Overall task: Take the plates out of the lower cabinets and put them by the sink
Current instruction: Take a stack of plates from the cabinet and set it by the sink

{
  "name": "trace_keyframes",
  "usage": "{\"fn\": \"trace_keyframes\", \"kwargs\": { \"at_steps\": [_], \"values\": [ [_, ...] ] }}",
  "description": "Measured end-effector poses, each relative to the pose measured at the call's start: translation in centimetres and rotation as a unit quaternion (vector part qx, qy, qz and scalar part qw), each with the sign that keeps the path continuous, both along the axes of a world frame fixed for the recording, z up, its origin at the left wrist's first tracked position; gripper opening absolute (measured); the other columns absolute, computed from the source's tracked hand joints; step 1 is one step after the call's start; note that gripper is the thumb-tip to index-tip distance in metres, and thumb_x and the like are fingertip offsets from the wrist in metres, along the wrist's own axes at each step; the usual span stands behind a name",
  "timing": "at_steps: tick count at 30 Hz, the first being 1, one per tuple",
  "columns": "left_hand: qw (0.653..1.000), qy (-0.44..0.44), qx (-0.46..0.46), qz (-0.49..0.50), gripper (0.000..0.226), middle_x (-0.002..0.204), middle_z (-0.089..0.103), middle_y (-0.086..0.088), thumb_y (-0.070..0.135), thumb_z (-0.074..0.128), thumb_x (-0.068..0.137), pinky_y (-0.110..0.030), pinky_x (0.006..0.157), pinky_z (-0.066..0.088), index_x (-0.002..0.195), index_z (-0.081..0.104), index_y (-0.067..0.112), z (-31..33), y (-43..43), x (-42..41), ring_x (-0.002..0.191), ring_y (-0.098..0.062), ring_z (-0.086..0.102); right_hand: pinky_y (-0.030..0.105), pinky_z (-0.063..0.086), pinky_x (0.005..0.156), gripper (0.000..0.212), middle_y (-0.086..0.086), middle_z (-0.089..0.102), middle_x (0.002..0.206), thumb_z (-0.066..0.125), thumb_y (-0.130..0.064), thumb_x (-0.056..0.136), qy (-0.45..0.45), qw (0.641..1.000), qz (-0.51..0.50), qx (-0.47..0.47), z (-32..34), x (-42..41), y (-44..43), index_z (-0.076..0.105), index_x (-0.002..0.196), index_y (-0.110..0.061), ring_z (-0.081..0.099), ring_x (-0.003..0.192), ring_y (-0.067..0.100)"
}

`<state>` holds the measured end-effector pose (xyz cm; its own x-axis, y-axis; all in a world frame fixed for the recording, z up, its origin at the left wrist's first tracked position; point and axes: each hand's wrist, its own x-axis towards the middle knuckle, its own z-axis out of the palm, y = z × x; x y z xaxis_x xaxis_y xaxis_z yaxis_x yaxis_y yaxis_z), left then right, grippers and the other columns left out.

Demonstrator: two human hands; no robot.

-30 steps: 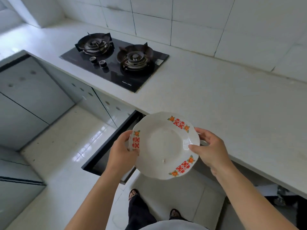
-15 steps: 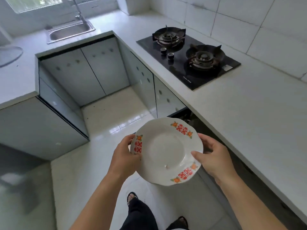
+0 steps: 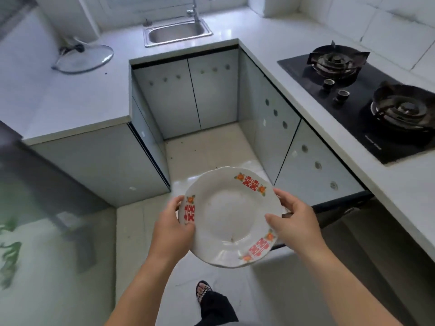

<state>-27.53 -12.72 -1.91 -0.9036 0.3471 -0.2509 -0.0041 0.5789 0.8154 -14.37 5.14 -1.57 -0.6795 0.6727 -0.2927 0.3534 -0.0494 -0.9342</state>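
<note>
Plate (image 3: pixel 229 217): white, scalloped rim, three red-and-orange motifs; held in the air over the floor (image 3: pixel 207 151), near centre, tilted slightly towards you.
Left hand (image 3: pixel 173 228): yours, clamped on the plate's left rim, thumb on top.
Right hand (image 3: pixel 295 223): yours, clamped on the right rim, thumb on top.
Cabinet (image 3: pixel 353 222): lower, open, dark inside, just right of the plate.
Table (image 3: pixel 77 97): white, U-shaped, running left, far and right.
Sink (image 3: pixel 176 34): steel, far centre, well apart from the plate.
Lid (image 3: pixel 83 58): glass, on the table left of the sink.
Hob (image 3: pixel 367 97): black, two burners, right.
</note>
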Motion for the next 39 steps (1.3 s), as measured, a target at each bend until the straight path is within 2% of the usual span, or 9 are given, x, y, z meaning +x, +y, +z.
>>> {"fn": "trace_keyframes", "kwargs": {
  "at_steps": [3,5,12,20,25,29,32,36,39],
  "values": [
    [1.000,0.015,-0.009,0.016,0.053,0.089,0.048,0.028,-0.003,0.058,0.081,-0.011,0.059,0.040,0.128,0.048,0.021,1.2,-2.7,-5.0,0.084,-0.006,0.059,0.036,0.060,0.061,0.058,-0.021,0.060,0.102,0.064,0.005,0.077,0.004,1.000,0.009,-0.005,0.4,-6.0,-2.3,0.052,0.104,-0.045,0.070,0.071,0.015],
    [0.999,0.032,-0.010,0.033,0.054,0.090,0.050,0.024,-0.001,0.059,0.080,-0.011,0.058,0.039,0.129,0.047,0.020,1.7,-4.4,-7.8,0.086,-0.010,0.059,0.037,0.060,0.062,0.059,-0.023,0.061,0.102,0.063,0.004,0.076,0.008,1.000,0.017,0.004,0.7,-9.7,-3.7,0.054,0.106,-0.045,0.070,0.069,0.014],
    [0.994,0.045,0.022,0.101,0.049,0.090,0.058,0.022,0.000,0.062,0.078,-0.005,0.054,0.043,0.121,0.053,0.021,3.0,-9.5,-14.6,0.079,0.010,0.055,0.034,0.060,0.063,0.056,-0.027,0.059,0.097,0.061,0.006,0.074,0.013,0.996,0.083,0.015,2.8,-19.1,-7.3,0.054,0.098,-0.044,0.068,0.071,0.013],
    [0.987,0.040,0.020,0.152,0.049,0.086,0.057,0.025,0.000,0.063,0.075,-0.009,0.061,0.041,0.118,0.056,0.023,2.6,-11.1,-21.5,0.082,0.007,0.057,0.036,0.060,0.064,0.055,-0.025,0.061,0.098,0.062,0.005,0.075,-0.001,0.991,0.130,0.014,2.2,-27.4,-7.8,0.055,0.101,-0.042,0.069,0.071,0.013],
    [0.993,0.020,0.019,0.115,0.047,0.094,0.063,0.020,0.000,0.062,0.075,-0.016,0.067,0.048,0.113,0.058,0.027,2.4,-7.8,-28.7,0.090,-0.003,0.062,0.024,0.055,0.056,0.049,-0.026,0.059,0.090,0.062,0.005,0.078,0.001,0.993,0.114,-0.008,1.3,-33.2,-4.6,0.055,0.094,-0.041,0.067,0.067,0.007],
    [0.996,0.027,0.011,0.089,0.049,0.091,0.057,0.026,0.000,0.063,0.075,-0.018,0.068,0.047,0.114,0.055,0.029,2.3,-2.8,-35.3,0.089,-0.001,0.060,0.022,0.055,0.053,0.054,-0.026,0.060,0.087,0.061,0.008,0.078,0.013,0.996,0.090,-0.013,1.3,-39.0,-0.3,0.054,0.081,-0.046,0.066,0.065,0.003],
    [0.998,0.020,0.024,0.054,0.047,0.089,0.056,0.023,-0.001,0.062,0.076,-0.011,0.056,0.044,0.104,0.050,0.034,2.7,2.6,-41.0,0.083,0.002,0.057,0.024,0.056,0.054,0.057,-0.026,0.060,0.088,0.060,0.009,0.077,0.023,0.998,0.056,-0.001,1.9,-43.6,4.4,0.053,0.084,-0.047,0.066,0.068,0.004],
    [0.999,0.027,0.025,0.012,0.051,0.096,0.056,0.023,0.002,0.063,0.075,-0.020,0.077,0.044,0.118,0.055,0.028,3.4,9.5,-47.7,0.096,-0.007,0.060,0.021,0.056,0.056,0.053,-0.019,0.065,0.095,0.060,0.010,0.076,0.040,0.999,0.015,0.009,2.5,-48.6,10.6,0.058,0.088,-0.041,0.067,0.068,-0.003],
    [0.999,0.038,0.020,-0.003,0.055,0.097,0.057,0.023,0.003,0.064,0.074,-0.025,0.084,0.047,0.123,0.054,0.026,3.6,13.1,-52.1,0.099,-0.011,0.060,0.019,0.056,0.057,0.050,-0.014,0.067,0.099,0.058,0.012,0.076,0.048,0.999,-0.002,0.014,2.7,-52.2,14.2,0.062,0.094,-0.035,0.068,0.065,0.000]
  ]
}}
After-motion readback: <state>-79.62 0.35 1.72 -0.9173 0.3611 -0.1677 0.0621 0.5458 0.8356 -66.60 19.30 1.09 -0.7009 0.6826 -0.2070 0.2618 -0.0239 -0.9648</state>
